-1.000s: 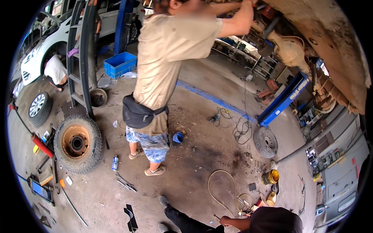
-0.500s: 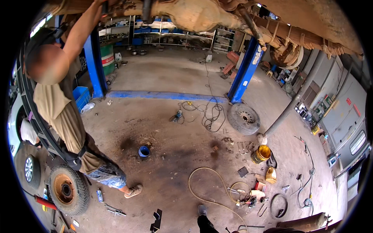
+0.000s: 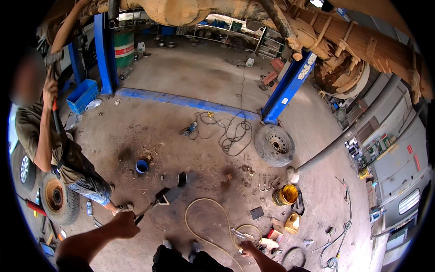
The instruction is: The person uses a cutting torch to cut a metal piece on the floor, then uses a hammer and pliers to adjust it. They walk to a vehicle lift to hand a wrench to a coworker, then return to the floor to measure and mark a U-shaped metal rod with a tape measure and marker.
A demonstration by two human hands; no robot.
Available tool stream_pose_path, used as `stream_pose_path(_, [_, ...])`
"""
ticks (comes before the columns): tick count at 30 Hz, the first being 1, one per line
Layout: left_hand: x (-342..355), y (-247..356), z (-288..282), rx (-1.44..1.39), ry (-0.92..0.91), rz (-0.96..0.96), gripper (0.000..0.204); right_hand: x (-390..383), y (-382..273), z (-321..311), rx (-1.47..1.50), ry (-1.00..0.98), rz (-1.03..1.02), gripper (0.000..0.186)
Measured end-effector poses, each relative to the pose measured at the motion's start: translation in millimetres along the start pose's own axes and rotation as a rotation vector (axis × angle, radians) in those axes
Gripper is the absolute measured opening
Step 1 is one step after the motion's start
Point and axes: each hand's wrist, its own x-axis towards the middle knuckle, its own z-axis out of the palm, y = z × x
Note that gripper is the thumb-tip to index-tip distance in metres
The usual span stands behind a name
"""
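Note:
My left hand (image 3: 127, 225) grips a long metal tool (image 3: 168, 194) with dark, blurred pieces at its far end, angled up and right over the floor. At bottom centre-right my right hand (image 3: 248, 248) is closed beside a coiled hose (image 3: 206, 199); what it holds is too small to make out. On my left a co-worker (image 3: 34, 136) grips a hammer (image 3: 54, 59) with a red-orange handle and has an arm raised to the underside of a lifted vehicle. Its rusty, muddy axle (image 3: 176, 10) crosses overhead.
Blue lift posts (image 3: 290, 90) flank a blue floor bar (image 3: 181, 102). Loose wheels (image 3: 275, 145) lie at left and right, with a blue bucket (image 3: 141, 166), yellow bucket (image 3: 285, 195), cables (image 3: 235, 140), blue crate (image 3: 82, 96) and a slanting grey pole (image 3: 342, 140).
My view has swung up and right toward the axle. My left arm has come into view with the tool. The co-worker now sits further left in view, holding a hammer.

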Motion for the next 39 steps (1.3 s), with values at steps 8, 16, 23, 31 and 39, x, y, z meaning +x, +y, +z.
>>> stream_pose_path(8, [-56,152,-203,0.068,0.308,0.081,0.031,-80,-330,-90,0.593,-0.107,-0.651,0.025])
stream_pose_path(16, [-70,240,-281,0.089,0.351,0.067,0.039,-174,-506,-135,0.339,0.278,-1.506,0.027])
stream_pose_path(23, [-73,298,-286,0.171,0.413,-0.079,0.035,-153,-553,-158,0.377,0.404,-1.728,0.029])
stream_pose_path(31, [-75,335,-279,0.243,0.779,-0.126,0.029,-149,-619,-203,0.402,0.209,-1.816,0.030])
stream_pose_path(39, [-96,356,-308,0.554,1.016,0.008,0.025,-186,-690,-234,0.558,-0.007,-1.879,0.034])
